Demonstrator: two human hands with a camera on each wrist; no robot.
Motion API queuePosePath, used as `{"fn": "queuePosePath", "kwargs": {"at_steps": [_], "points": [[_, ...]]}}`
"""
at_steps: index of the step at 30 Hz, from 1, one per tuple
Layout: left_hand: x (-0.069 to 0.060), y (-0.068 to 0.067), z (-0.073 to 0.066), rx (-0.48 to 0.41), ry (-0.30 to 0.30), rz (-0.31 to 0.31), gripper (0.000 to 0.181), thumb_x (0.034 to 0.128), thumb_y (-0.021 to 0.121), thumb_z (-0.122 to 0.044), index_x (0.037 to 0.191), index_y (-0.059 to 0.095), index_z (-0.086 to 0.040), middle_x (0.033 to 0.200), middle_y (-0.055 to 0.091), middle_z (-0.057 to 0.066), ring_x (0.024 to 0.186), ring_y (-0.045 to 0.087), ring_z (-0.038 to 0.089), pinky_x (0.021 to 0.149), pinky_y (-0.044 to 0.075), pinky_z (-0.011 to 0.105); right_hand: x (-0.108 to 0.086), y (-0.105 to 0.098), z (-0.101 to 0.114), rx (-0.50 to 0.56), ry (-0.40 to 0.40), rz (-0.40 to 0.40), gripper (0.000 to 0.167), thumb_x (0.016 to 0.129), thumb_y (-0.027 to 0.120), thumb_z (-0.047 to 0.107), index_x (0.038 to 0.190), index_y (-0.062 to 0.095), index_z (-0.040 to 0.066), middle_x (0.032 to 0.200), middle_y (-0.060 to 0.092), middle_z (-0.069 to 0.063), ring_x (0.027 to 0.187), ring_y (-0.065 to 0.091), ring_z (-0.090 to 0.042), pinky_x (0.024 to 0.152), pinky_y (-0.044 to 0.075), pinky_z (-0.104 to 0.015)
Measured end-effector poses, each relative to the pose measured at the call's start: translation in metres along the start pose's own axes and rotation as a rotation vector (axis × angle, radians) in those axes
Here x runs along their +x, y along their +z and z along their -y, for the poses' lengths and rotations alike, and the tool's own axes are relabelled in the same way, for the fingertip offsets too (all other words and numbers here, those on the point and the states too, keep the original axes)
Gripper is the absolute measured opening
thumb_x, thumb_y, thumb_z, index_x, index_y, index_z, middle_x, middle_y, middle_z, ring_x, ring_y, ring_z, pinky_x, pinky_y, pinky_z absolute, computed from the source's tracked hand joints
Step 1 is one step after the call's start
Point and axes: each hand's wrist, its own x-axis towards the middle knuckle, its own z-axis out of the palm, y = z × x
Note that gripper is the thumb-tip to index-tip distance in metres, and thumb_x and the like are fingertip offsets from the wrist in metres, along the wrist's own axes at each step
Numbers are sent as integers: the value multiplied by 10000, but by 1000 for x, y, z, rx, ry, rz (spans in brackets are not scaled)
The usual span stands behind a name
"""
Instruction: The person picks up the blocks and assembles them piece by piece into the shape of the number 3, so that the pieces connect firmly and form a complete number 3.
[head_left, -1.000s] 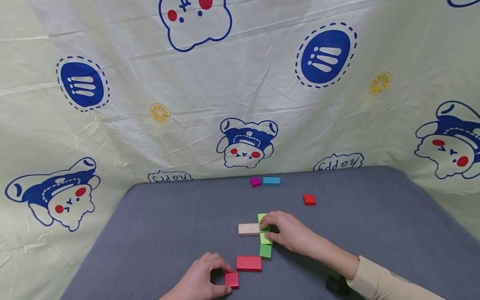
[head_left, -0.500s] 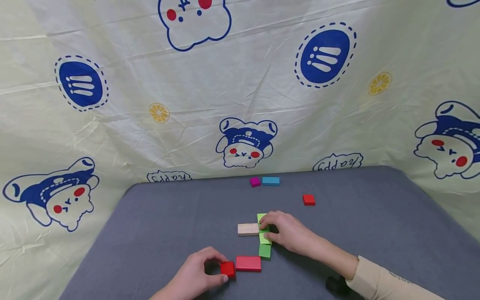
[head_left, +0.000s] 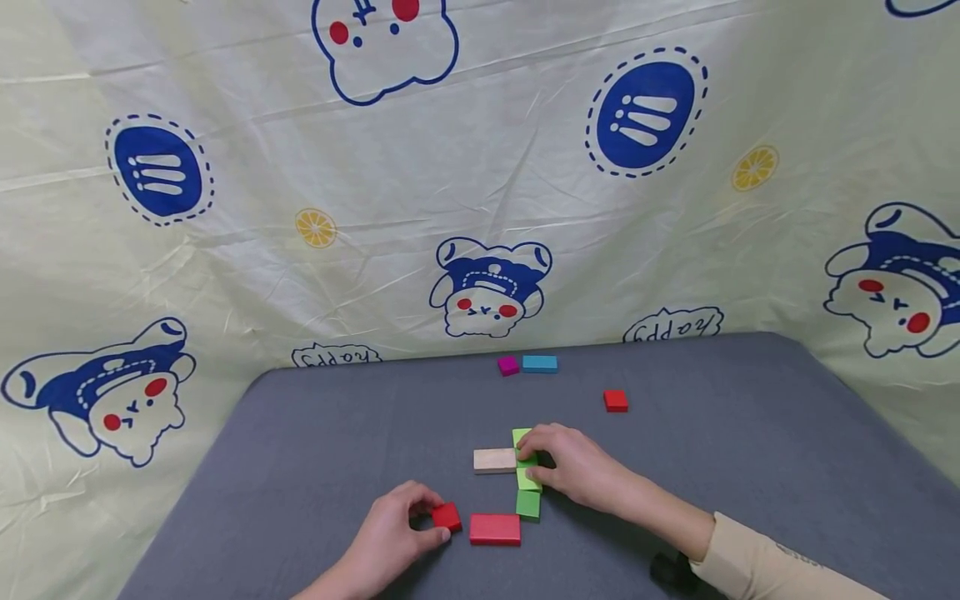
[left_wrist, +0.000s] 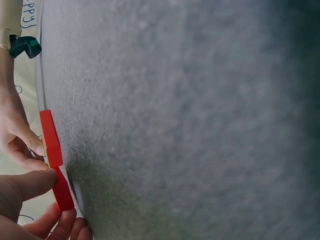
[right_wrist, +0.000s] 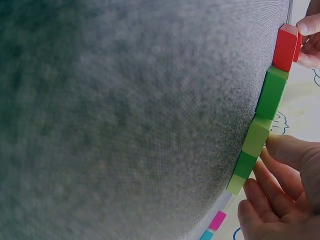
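Note:
My left hand (head_left: 390, 533) pinches a small red block (head_left: 447, 517) between thumb and fingertips, left of a longer red block (head_left: 495, 530). In the left wrist view the small red block (left_wrist: 62, 190) appears tilted and close to the longer one. A crooked column holds a top light green block (head_left: 522, 435), a dark green one (head_left: 534, 457), a lower light green block (head_left: 529, 481) and a green block (head_left: 528, 505). My right hand (head_left: 573, 468) has its curled thumb and fingers at the middle blocks of this column, partly covering them. A pale wooden block (head_left: 494, 461) adjoins its left side.
Farther back on the grey table (head_left: 337, 442) are a magenta block (head_left: 508, 365) and a blue block (head_left: 540, 363). A separate red block (head_left: 616, 401) lies toward the right. A patterned cloth (head_left: 375, 283) hangs behind the table.
My left hand has moved the small red block away from me and slightly left, turning it a little. My right hand stays at the green column.

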Motion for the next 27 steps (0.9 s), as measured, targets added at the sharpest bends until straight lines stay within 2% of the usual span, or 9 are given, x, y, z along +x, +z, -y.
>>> {"fn": "queuePosePath", "kwargs": {"at_steps": [12,21,27], "points": [[4,4,-1,55,40,-31,214,763,830,-190,940,715,-155,886,595,-108,870,531,139,745,470,325,0,0,1,-1,-2,0,205,846,775,123,1044,739,159,1164,637,5,1153,555,-278,945,459,-520],[6,7,-2,81,30,-38,234,755,840,-196,950,718,-154,875,592,-112,858,517,127,731,464,314,-1,0,1,-4,-5,-4,200,851,771,128,1047,737,157,1160,636,15,1146,558,-264,946,459,-513],[8,8,-4,85,-17,-11,262,760,842,-228,979,720,-151,886,590,-104,866,503,140,720,466,321,-1,0,1,-4,-2,-5,196,854,769,129,1045,735,158,1165,635,14,1154,556,-263,952,455,-513]]}}
